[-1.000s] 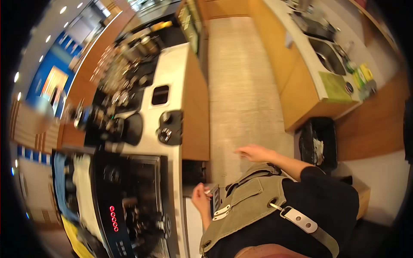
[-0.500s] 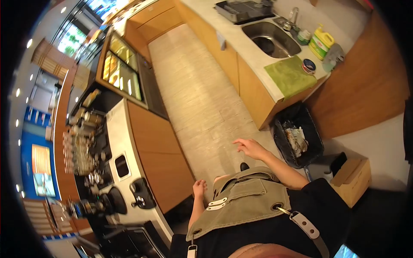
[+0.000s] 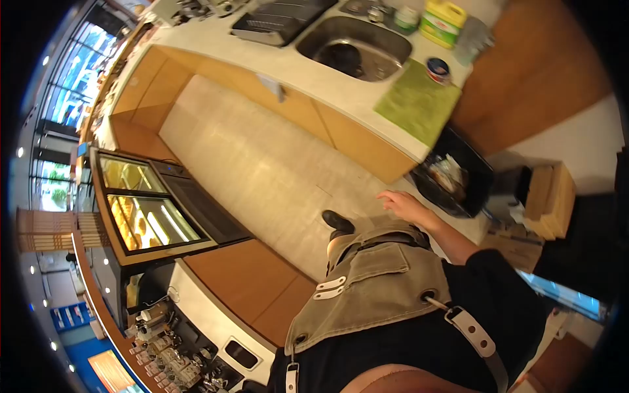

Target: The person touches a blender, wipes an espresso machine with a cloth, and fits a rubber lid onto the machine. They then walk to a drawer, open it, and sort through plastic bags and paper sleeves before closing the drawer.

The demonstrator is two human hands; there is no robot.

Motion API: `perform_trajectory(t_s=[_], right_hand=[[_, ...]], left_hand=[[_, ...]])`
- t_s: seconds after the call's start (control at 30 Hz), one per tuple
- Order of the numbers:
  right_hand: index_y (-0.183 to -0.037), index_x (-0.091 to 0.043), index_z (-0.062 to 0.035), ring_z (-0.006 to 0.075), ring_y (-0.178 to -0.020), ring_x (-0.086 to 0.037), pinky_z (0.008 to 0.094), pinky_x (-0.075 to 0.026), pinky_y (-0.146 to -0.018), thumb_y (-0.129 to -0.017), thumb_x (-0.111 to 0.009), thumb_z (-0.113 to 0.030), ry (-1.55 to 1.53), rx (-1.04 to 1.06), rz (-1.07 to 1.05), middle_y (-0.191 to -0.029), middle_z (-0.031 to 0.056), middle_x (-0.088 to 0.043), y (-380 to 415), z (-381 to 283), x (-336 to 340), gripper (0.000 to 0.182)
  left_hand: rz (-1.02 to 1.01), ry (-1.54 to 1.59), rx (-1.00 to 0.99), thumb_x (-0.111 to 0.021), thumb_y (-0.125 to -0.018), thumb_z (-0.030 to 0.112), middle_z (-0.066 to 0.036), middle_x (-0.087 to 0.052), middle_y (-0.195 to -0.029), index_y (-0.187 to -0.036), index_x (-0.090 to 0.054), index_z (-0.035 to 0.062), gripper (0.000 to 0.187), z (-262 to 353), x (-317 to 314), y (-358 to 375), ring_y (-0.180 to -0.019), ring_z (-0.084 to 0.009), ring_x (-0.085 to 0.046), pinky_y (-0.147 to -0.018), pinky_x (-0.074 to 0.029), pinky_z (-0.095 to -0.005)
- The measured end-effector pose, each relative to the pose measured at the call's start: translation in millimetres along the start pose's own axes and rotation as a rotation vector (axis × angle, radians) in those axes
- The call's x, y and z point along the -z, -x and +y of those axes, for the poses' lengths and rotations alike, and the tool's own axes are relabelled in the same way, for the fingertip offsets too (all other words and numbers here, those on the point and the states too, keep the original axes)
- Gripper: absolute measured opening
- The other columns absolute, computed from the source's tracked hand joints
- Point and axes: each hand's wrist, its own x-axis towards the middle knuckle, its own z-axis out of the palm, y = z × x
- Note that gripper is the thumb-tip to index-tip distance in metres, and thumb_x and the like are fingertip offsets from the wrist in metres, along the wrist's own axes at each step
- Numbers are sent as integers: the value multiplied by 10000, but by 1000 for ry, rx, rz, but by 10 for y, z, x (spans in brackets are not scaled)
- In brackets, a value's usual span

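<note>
My right hand (image 3: 405, 205) hangs in front of the apron (image 3: 367, 278), over the floor by the black trash bin (image 3: 462, 190). Its fingers are loosely stretched out and it holds nothing. The bin has a dark liner with crumpled waste (image 3: 449, 175) inside, and the hand is apart from it. My left hand is out of view. A dark shoe (image 3: 338, 222) shows on the floor ahead of the apron.
A counter carries a sink (image 3: 354, 49), a dish rack (image 3: 283, 19), a green cloth (image 3: 419, 101), a small tub (image 3: 438, 71) and a yellow jug (image 3: 442, 23). Left stands a lit display case (image 3: 147, 209); cardboard boxes (image 3: 549, 200) stand at right. A floor aisle (image 3: 262, 157) runs between the counters.
The view has swung round and forward, bringing the sink counter and display case closer. My left hand has left view. A shoe now shows farther out in the aisle.
</note>
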Motion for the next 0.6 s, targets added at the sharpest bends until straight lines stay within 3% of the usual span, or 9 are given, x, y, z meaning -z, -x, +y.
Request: perform_trajectory(t_s=[0.13,0.23,0.3,0.33,0.43,0.5,0.57,0.6], right_hand=[[-1278,-642,-29,202,-836,-668,338,-528,-765,-980,-638,-121,-53,-111,101,-927,110,-667,-526,-544,48,312],[-1272,-649,-12,130,-776,-622,301,-514,-717,-991,-654,-124,-59,-48,202,-902,65,-648,-932,-745,86,302],[-1267,-651,4,91,-760,-593,292,-504,-703,-1007,-649,-105,-140,-13,252,-926,32,-665,-1245,-855,81,282],[-1239,-669,-10,105,-878,-633,294,-522,-803,-1012,-663,-138,-179,-85,201,-1025,23,-696,-1402,-957,81,261],[-1292,-687,-65,156,-1115,-642,327,-483,-1005,-1045,-638,-273,-302,1,31,-1201,60,-717,-1852,-752,-244,326],[-1379,-664,-89,193,-1356,-531,357,-373,-1159,-1069,-572,-405,-472,-226,-400,-1447,85,-614,-2216,-115,-636,452],[-1465,-591,-71,214,-1491,-389,355,-318,-1207,-1074,-505,-504,-589,-259,-545,-1610,103,-447,-2503,16,-757,589],[-1469,-582,-57,218,-1510,-354,354,-312,-1212,-1074,-498,-511,-666,-344,-543,-1626,104,-419,-2774,-105,-706,607]], left_hand=[[-36,247,45,-669,-977,257,-101,-719,-944,-1112,-717,44,256,-257,1048,-408,-765,-199,-667,-625,-535,-345],[62,601,167,-667,-959,222,-79,-712,-861,-1071,-726,60,205,7,1966,-985,-665,-194,-653,-556,-522,-349],[204,524,132,-666,-954,212,-67,-703,-823,-1071,-718,53,204,380,2581,-1463,-632,-184,-644,-535,-515,-346],[279,456,107,-666,-955,212,-61,-697,-813,-1086,-707,40,220,614,2899,-1688,-632,-176,-639,-538,-513,-341],[438,504,-132,-668,-965,262,-81,-727,-933,-1174,-693,32,312,1623,3612,-1823,-753,-170,-671,-612,-536,-328],[450,595,-253,-658,-984,265,-94,-733,-1017,-1226,-684,33,336,2154,3831,-1926,-823,-171,-681,-665,-548,-322],[404,621,-364,-651,-1006,263,-86,-742,-1020,-1243,-682,34,331,2459,3909,-2103,-836,-162,-684,-693,-552,-315],[411,491,-381,-660,-1006,285,-90,-753,-995,-1228,-692,21,346,2569,3915,-2134,-858,-170,-695,-731,-560,-331]])
